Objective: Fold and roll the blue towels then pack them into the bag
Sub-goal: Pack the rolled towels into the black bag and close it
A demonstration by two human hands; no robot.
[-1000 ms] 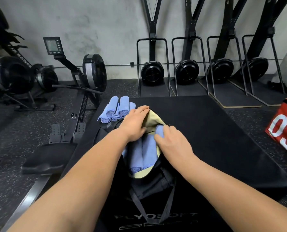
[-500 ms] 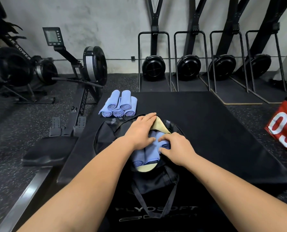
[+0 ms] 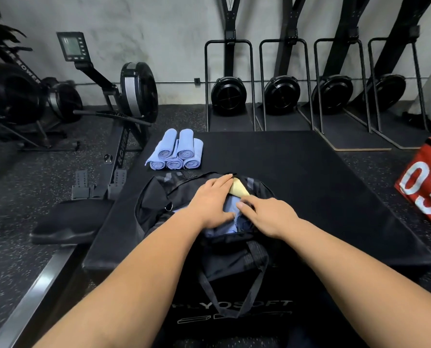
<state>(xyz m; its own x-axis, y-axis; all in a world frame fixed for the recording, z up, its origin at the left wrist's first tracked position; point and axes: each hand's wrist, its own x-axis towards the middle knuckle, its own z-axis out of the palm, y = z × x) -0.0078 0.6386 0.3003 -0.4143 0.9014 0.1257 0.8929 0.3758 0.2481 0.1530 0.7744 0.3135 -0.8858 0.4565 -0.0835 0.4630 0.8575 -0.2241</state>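
Observation:
A black bag (image 3: 156,197) with a yellow lining (image 3: 239,190) lies on a black soft box, its opening facing me. Rolled blue towels (image 3: 230,209) lie inside it, mostly covered by my hands. My left hand (image 3: 210,199) lies flat with straight fingers over the left side of the opening, touching the lining's edge. My right hand (image 3: 267,214) presses down on the packed towels from the right, fingertips reaching into the opening. Behind the bag, several more rolled blue towels (image 3: 176,153) sit stacked in a small pile.
The black soft box (image 3: 309,184) carries the bag and the pile. A rowing machine (image 3: 124,106) stands to the left, and its seat (image 3: 66,222) is near the box's left edge. A red numbered box (image 3: 425,187) is at right. Several upright machines (image 3: 229,94) line the back wall.
My right hand has pushed the blue roll it held down into the bag. The left hand has flattened over the opening, and much less yellow lining and towel shows now.

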